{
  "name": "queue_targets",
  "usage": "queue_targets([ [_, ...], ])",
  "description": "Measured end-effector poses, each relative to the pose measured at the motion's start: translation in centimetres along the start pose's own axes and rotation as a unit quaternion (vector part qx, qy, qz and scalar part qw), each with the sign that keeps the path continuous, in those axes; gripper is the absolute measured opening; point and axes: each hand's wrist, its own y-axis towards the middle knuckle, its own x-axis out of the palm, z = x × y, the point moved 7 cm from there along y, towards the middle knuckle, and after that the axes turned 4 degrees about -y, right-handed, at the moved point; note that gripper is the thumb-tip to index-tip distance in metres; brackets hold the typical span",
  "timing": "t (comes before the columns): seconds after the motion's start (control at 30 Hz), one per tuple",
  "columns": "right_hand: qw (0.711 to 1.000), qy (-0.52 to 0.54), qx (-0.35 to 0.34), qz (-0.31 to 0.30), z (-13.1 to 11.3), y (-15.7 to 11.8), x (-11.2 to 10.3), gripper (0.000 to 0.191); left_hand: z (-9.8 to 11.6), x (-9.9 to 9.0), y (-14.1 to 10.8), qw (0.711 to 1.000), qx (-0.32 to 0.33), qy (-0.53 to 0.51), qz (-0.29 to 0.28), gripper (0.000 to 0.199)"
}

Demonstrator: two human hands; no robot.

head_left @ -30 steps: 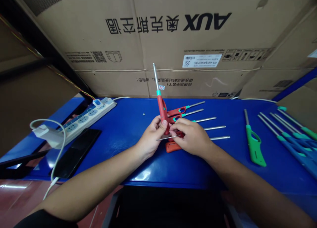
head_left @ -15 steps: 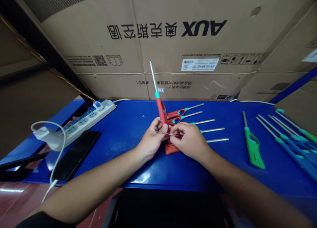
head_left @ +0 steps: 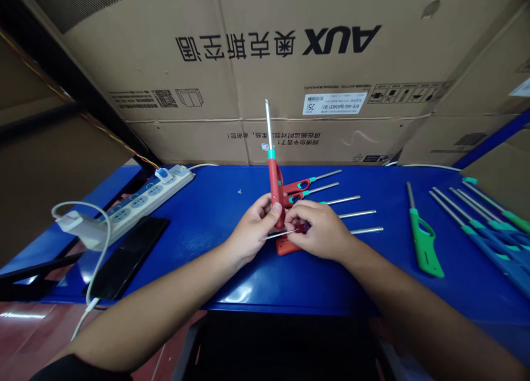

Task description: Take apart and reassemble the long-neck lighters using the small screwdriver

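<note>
Red lighter (head_left: 275,182): held nearly upright in the left hand (head_left: 259,221), nozzle up, thumb pressed on the lower body, probably to steady that end for the right hand (head_left: 321,229). Pinched a thin-shafted tool (head_left: 284,234) in the right hand, shaft pointing left, likely for control. Saw more red lighters (head_left: 295,187) under and beyond that hand; green lighter (head_left: 425,248) and blue lighters (head_left: 491,252) well to its right, perhaps to keep colours apart.

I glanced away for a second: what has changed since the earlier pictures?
The red lighter in the left hand now stands more upright, its metal tip swung rightward. The thin tool in the right hand, which crossed the lighter's lower end half a second ago, has dropped just below it in view. Neither hand let go. The lone green lighter, phone and power strip stayed put.
</note>
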Motion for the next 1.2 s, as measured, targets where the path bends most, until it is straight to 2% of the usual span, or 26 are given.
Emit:
queue_targets([
  [0.07,0.995,-0.055,-0.065,-0.041,-0.8,-0.3,0.1,0.010,-0.4,0.1,0.0,0.999,-0.044,0.009,-0.017,0.049],
  [0.13,0.974,-0.151,-0.151,-0.075,-1.7,-0.8,0.2,0.005,-0.8,0.0,-0.1,0.996,-0.087,0.018,-0.026,0.051],
  [0.2,0.948,-0.224,-0.212,-0.080,-2.3,-1.3,0.1,0.012,-1.2,-0.2,-0.1,0.993,-0.115,0.018,-0.020,0.053],
  [0.23,0.947,-0.224,-0.220,-0.071,-2.4,-1.4,-0.2,0.013,-1.2,-0.3,0.0,0.993,-0.119,0.013,-0.013,0.053],
  [0.3,0.962,-0.178,-0.203,-0.048,-2.2,-1.4,-1.0,0.012,-1.2,-0.4,0.1,0.994,-0.114,-0.003,-0.002,0.053],
  [0.4,0.987,-0.088,-0.135,0.004,-1.1,-0.8,-2.0,0.011,-0.6,-0.5,0.2,0.996,-0.084,-0.011,0.004,0.049],
  [0.47,0.995,-0.048,-0.079,0.036,0.0,-0.1,-2.4,0.009,0.8,-0.9,0.4,0.999,-0.036,-0.001,0.020,0.048],
  [0.53,0.998,-0.028,-0.037,0.043,1.1,1.1,-2.1,0.006,3.1,-1.7,0.7,0.998,0.044,0.012,0.041,0.048],
  [0.6,0.999,-0.033,-0.015,0.015,2.1,3.0,-0.9,0.006,6.0,-3.0,0.9,0.987,0.145,0.015,0.065,0.048],
  [0.7,0.997,-0.049,0.005,-0.064,3.5,6.9,2.0,0.005,10.0,-5.6,0.8,0.948,0.293,-0.002,0.125,0.047],
  [0.8,0.984,-0.072,0.039,-0.159,4.8,11.0,5.7,0.006,12.2,-8.2,0.4,0.902,0.387,-0.007,0.191,0.046],
  [0.9,0.964,-0.088,0.092,-0.234,5.8,14.1,9.3,0.029,13.1,-9.8,0.1,0.880,0.421,-0.001,0.219,0.045],
  [1.0,0.946,-0.095,0.135,-0.280,6.3,15.7,11.7,0.036,13.3,-10.3,0.0,0.876,0.431,0.013,0.215,0.044],
  [1.1,0.935,-0.101,0.154,-0.304,6.4,16.1,13.0,0.037,13.2,-10.4,0.2,0.881,0.427,0.027,0.200,0.046],
  [1.2,0.932,-0.104,0.159,-0.309,6.2,16.0,13.4,0.037,13.0,-10.5,0.6,0.885,0.427,0.034,0.185,0.048],
])
